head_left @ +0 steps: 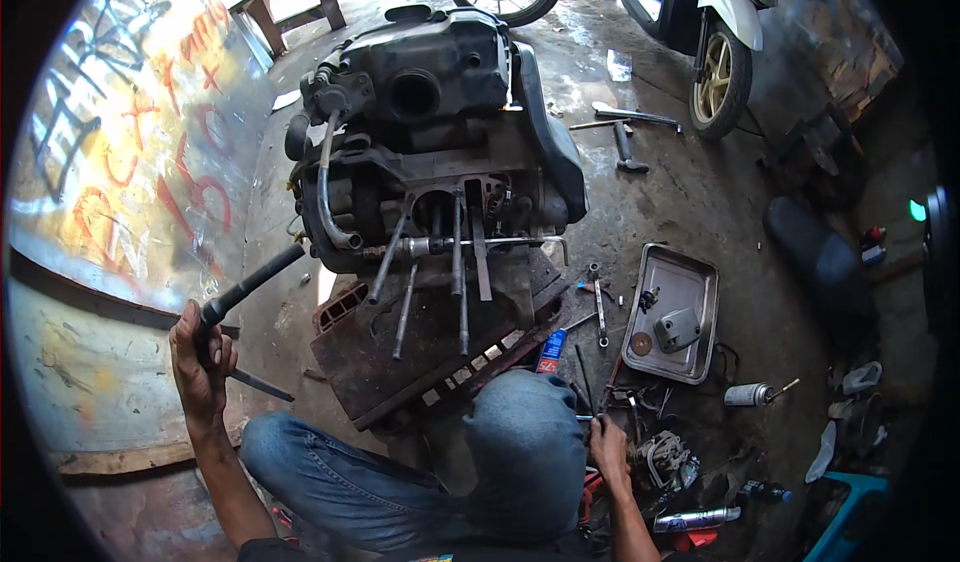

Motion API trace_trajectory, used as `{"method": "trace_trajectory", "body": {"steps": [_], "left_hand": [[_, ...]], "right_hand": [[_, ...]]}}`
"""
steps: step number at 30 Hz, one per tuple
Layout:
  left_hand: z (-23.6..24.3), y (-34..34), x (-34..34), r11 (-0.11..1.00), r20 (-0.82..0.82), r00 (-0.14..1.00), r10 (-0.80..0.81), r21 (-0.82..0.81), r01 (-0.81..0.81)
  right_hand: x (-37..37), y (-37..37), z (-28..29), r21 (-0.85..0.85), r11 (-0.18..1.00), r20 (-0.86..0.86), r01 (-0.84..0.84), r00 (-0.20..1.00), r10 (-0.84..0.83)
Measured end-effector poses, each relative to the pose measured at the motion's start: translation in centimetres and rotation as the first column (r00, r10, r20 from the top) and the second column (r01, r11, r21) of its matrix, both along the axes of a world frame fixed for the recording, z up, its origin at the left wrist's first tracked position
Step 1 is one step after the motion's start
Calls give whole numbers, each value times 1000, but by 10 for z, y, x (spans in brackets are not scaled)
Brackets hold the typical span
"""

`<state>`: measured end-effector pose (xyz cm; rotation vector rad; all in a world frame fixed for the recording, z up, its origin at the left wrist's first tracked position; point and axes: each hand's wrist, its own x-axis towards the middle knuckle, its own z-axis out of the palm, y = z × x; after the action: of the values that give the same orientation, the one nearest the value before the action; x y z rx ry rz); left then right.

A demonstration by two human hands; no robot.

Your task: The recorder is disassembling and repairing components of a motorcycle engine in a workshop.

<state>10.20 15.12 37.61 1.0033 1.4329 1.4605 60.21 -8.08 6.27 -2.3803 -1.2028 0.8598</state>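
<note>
My left hand (198,367) is raised at the left, its fingers wrapped round a long black rod-shaped tool (255,284) whose exact kind I cannot make out. A thinner dark rod (262,385) sticks out below the same hand. Beside my right knee, my right hand (607,447) is low among the floor tools, its fingers closed; what they hold is hidden. Ahead stands an engine block (415,122) with an open cylinder bore and several long studs (457,252) pointing toward me. A silver socket wrench (415,249) lies across the studs.
A metal tray (712,312) holds a grey cover part (680,330). Near it are a combination spanner (599,307), a blue spray can (551,350), a white can (745,395) and a carburettor (665,457). Farther off lie a hammer (626,149) and a parked scooter (722,22). A painted metal sheet (130,142) stands left.
</note>
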Motion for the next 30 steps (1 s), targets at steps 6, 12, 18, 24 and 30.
{"method": "trace_trajectory", "body": {"steps": [6, 12, 18, 24, 30], "left_hand": [[-3, 10, 21, 987, -31, 989, 143, 77, -141], [-38, 2, 26, 972, 65, 995, 69, 219, -82], [-46, 3, 22, 987, 20, 1000, 22, 162, -25], [-46, 1, 15, 991, -14, 994, -106, 75, 106], [-45, 4, 18, 987, -64, 987, -149, 47, 152]], "right_hand": [[-11, -11, -36, -354, 935, 114, -13, 992, 57], [-18, 96, 96, 272, 961, 9, 47, 999, -51], [-48, 215, 225, 630, 775, -217, 49, 969, 115], [-62, 253, 231, 566, 812, -540, 145, 809, 232], [-61, 259, 223, 591, 779, -608, 207, 749, 263]]}}
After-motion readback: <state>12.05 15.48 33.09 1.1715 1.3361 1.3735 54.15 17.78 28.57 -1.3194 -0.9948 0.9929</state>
